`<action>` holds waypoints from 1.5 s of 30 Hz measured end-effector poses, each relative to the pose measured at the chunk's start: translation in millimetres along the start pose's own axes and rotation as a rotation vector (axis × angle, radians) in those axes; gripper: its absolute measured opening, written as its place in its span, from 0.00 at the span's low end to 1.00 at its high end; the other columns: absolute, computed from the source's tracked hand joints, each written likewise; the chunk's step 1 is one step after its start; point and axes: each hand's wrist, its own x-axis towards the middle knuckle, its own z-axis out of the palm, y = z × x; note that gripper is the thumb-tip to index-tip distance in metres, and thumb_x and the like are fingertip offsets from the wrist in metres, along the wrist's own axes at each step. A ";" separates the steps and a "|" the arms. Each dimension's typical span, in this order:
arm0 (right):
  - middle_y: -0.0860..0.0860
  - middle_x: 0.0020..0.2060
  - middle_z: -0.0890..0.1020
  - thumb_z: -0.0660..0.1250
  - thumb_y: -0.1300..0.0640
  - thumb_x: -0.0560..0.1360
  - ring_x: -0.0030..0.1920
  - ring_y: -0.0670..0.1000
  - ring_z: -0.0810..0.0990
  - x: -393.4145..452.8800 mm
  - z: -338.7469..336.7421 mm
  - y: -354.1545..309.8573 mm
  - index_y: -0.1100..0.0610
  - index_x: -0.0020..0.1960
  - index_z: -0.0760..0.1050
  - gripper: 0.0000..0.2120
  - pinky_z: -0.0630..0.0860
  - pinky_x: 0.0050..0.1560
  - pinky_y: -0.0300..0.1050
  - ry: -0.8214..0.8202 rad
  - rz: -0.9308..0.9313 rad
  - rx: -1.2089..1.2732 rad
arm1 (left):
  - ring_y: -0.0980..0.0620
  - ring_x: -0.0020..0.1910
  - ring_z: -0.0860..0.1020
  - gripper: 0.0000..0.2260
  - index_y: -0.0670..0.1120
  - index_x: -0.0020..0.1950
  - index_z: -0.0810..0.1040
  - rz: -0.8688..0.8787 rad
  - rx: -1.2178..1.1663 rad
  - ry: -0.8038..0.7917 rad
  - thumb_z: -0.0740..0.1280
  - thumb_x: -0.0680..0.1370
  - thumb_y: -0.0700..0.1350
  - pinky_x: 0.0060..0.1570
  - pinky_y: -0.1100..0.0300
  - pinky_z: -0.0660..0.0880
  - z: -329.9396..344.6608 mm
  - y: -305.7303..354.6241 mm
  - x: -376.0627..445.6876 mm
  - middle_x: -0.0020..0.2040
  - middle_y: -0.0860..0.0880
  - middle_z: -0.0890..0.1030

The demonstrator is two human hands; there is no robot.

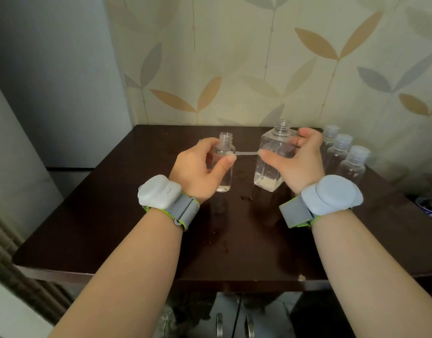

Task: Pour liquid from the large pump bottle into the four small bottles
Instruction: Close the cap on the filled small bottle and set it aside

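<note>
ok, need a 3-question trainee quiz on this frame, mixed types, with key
1. True or false: the large bottle in the right hand has its pump head screwed on.
2. Which does the left hand hold? A) a capped small bottle B) the open small bottle C) nothing
3. How many capped small bottles stand by the wall on the right?

Key:
1. False: its neck is open.
2. B
3. Three

Three capped small bottles (341,154) crowd the table's (112,228) right rear; its near half lies open.
</note>
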 end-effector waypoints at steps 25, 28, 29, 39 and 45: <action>0.45 0.47 0.79 0.66 0.50 0.65 0.45 0.44 0.80 -38.8 21.6 -35.2 0.54 0.70 0.58 0.37 0.77 0.50 0.45 -0.483 -0.253 -0.006 | 0.60 0.34 0.76 0.20 0.46 0.55 0.78 0.058 -0.081 0.051 0.66 0.68 0.54 0.34 0.72 0.69 -6.6 12.1 -1.6 0.39 0.63 0.76; 0.50 0.48 0.82 0.71 0.56 0.67 0.46 0.46 0.81 -38.5 22.5 -32.0 0.53 0.68 0.62 0.32 0.78 0.50 0.45 -0.462 -0.245 -0.020 | 0.67 0.34 0.75 0.17 0.51 0.53 0.78 0.059 -0.090 -0.011 0.67 0.66 0.54 0.46 0.68 0.73 -5.6 13.3 -3.6 0.41 0.61 0.79; 0.50 0.48 0.82 0.71 0.58 0.68 0.46 0.46 0.81 -38.4 22.6 -31.2 0.53 0.67 0.63 0.31 0.78 0.50 0.44 -0.453 -0.241 -0.026 | 0.67 0.36 0.75 0.16 0.52 0.53 0.77 0.058 -0.092 -0.034 0.67 0.67 0.54 0.54 0.60 0.74 -5.4 14.4 -4.5 0.41 0.61 0.79; 0.46 0.41 0.82 0.72 0.54 0.68 0.42 0.40 0.80 -37.0 18.3 -24.1 0.50 0.66 0.65 0.29 0.71 0.45 0.27 -0.409 -0.177 0.015 | 0.53 0.44 0.75 0.12 0.48 0.58 0.78 -0.109 0.275 0.020 0.67 0.75 0.45 0.48 0.65 0.68 -58.5 -3.7 15.2 0.45 0.54 0.77; 0.52 0.41 0.83 0.71 0.53 0.69 0.38 0.37 0.80 -34.3 17.9 -20.0 0.46 0.64 0.66 0.27 0.69 0.40 0.22 -0.454 -0.178 -0.011 | 0.53 0.47 0.74 0.17 0.52 0.59 0.76 -0.263 0.516 -0.225 0.71 0.71 0.50 0.50 0.62 0.67 -82.9 -28.1 0.4 0.56 0.50 0.78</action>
